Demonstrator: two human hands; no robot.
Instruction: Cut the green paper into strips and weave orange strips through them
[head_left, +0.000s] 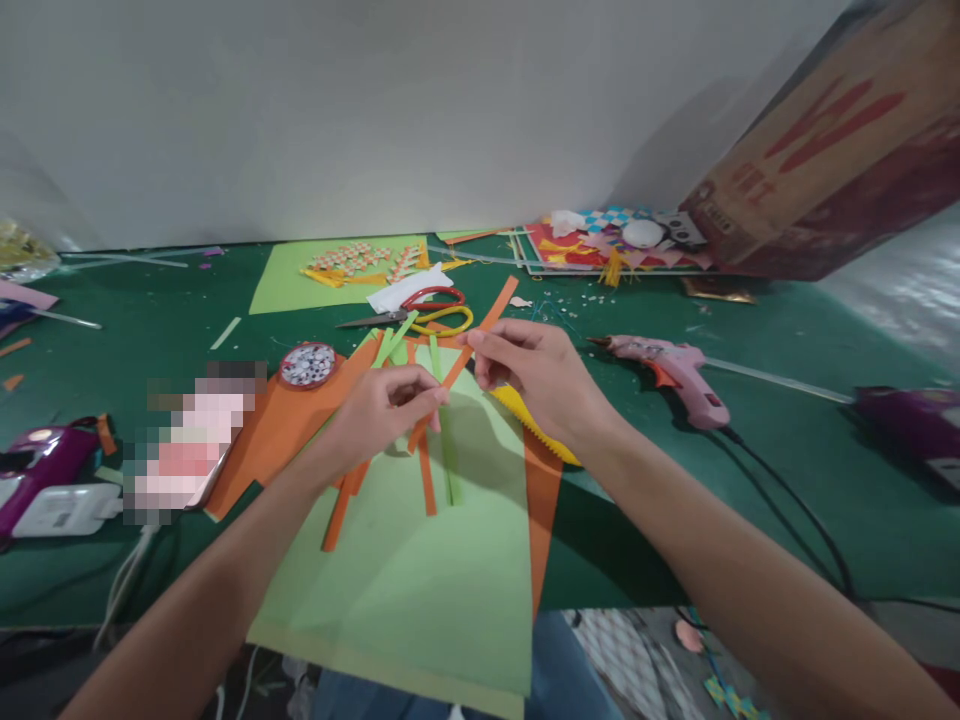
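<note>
An orange paper strip (500, 303) slants between my hands. My right hand (536, 375) pinches it near its middle, thumb against fingers. Lower down, my left hand (394, 405) has its thumb and forefinger closed on the same strip. Beneath them lies a light green paper sheet (405, 570), with loose orange strips (427, 480) and green strips (448, 465) on it, partly hidden by my left hand. Just beyond the hands rest scissors with red and yellow handles (442, 318). A yellow toothed tool (536, 425) lies partly under my right hand.
A pink glue gun (671, 375) with its cable lies at right. On the left are a round box of small beads (307, 365), a phone (195, 440) and a white charger (67, 510). Woven paper pieces (352, 260) lie at the back; a paper bag (817, 150) stands back right.
</note>
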